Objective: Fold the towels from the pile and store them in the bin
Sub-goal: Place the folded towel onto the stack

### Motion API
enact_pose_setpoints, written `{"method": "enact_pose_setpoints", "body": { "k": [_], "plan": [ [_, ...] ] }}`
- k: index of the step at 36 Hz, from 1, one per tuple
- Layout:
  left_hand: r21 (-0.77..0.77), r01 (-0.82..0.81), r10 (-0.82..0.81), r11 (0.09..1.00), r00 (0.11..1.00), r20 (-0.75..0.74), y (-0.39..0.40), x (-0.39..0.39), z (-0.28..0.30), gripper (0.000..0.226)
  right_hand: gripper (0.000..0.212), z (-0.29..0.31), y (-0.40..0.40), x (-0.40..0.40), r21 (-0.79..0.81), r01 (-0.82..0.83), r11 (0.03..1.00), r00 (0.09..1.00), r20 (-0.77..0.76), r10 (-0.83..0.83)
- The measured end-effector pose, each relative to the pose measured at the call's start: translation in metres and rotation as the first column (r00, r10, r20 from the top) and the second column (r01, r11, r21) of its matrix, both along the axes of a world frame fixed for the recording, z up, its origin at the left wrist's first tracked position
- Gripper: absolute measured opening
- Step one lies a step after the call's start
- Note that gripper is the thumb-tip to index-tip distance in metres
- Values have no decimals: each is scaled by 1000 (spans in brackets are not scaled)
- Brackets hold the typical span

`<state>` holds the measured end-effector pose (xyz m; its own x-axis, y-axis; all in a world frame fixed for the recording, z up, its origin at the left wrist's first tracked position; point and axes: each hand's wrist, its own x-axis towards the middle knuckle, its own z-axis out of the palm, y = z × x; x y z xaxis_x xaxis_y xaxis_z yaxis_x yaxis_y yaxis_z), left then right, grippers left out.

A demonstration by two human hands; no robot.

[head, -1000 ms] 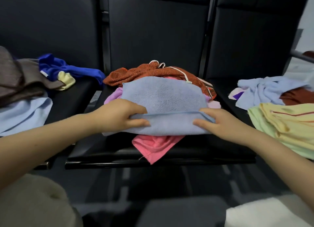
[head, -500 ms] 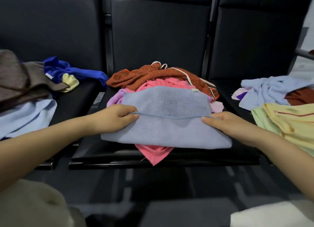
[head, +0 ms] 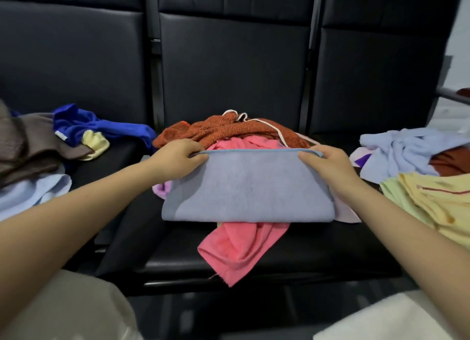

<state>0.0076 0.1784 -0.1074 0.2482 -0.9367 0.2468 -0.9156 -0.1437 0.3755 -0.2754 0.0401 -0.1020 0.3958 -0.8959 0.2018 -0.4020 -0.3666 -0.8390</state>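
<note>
Here we have the blue towel (head: 248, 187) doubled over on top of the pile (head: 229, 136) on the middle seat (head: 318, 250), and we hold its far edge at both corners: our left hand (head: 175, 159) pinches the left corner between thumb and curled fingers, and our right hand (head: 328, 165) pinches the right one the same way. The fold line lies toward us, and the free edges sit at the far side under our fingertips. Beneath it, a pink towel (head: 239, 248) spills over the front of the seat and a rust towel (head: 216, 131) bunches at the back, so our working surface is lumpy rather than flat. To do this fold well, we judge that we should keep the far edge taut between the two hands, line the upper layer's hem up with the one beneath, and check the left side, where a strip of the lower layer shows past the upper one. That looks slightly out of square, and a small tug with the left hand should true it. We then press the towel flat with our palms before the next fold across its width. More towels lie on the left seat (head: 76, 126) and the right seat (head: 407, 156). No bin shows in this view, so we cannot tell where the folded towel is to go.
</note>
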Motion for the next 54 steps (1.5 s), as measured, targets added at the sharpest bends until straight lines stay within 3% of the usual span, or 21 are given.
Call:
{"method": "enact_pose_setpoints", "body": {
  "k": [4, 8, 10, 14, 16, 19, 22, 25, 29, 31, 34, 37, 41, 48, 51, 54],
  "plan": [
    [41, -56, 56, 998, 998, -2, -9, 4, -14, 12, 11, -14, -14, 8, -141, 31, 990, 992, -118, -47],
    [20, -94, 95, 995, 992, -82, -9, 6, -28, 12, 33, -14, -16, 8, -107, 84, 991, 981, -164, -101],
    [-9, -171, 167, 985, 970, -174, -8, 8, -33, 17, 33, -11, -13, 6, -69, 97, 993, 978, -181, -108],
    [50, -361, 341, 931, 811, -475, 4, 6, -37, 36, 36, -10, -5, 1, 103, 129, 986, 973, -203, -106],
    [58, -371, 341, 927, 767, -543, 8, 6, -39, 29, 40, -10, 0, -4, 261, 121, 958, 989, -110, -95],
    [92, -361, 336, 928, 700, -630, 15, 1, -37, 23, 24, -8, 8, -17, 512, 44, 858, 993, 73, -95],
    [150, -366, 356, 918, 600, -716, 20, -4, -36, 21, 28, -9, 12, -28, 627, -40, 778, 990, 128, -52],
    [152, -332, 333, 931, 601, -727, 26, -8, -36, 15, 28, -10, 19, -30, 566, -70, 821, 977, 204, -57],
    [-35, -341, 261, 940, 778, -571, 32, -11, -37, 17, 23, -7, 28, -29, 282, 6, 959, 984, 170, -56],
    [-134, -341, 221, 930, 815, -535, 33, -14, -34, 13, 18, -6, 28, -31, 300, -34, 953, 990, 141, -9],
    [-119, -357, 203, 926, 741, -641, 32, -15, -33, 10, 21, -12, 31, -36, 452, -102, 886, 995, 39, 94],
    [-43, -324, 212, 945, 708, -674, 33, -16, -34, 18, 27, -18, 31, -37, 444, -71, 893, 996, -20, 89],
    [-7, -315, 205, 949, 635, -745, 31, -16, -31, 24, 14, -4, 27, -32, 484, -26, 875, 984, 164, -61],
    [38, -286, 160, 958, 418, -894, 27, -31, -30, 20, 23, 24, 14, -23, 185, 119, 975, 985, 99, -139],
    [94, -260, 181, 961, 334, -925, 28, -34, -32, 16, 10, 32, 26, -9, 97, 38, 995, 991, 122, -50],
    [94, -333, 205, 938, 313, -927, 26, -29, -32, 12, 14, 39, 45, 12, 141, -219, 965, 945, 278, 174]
  ]
}}
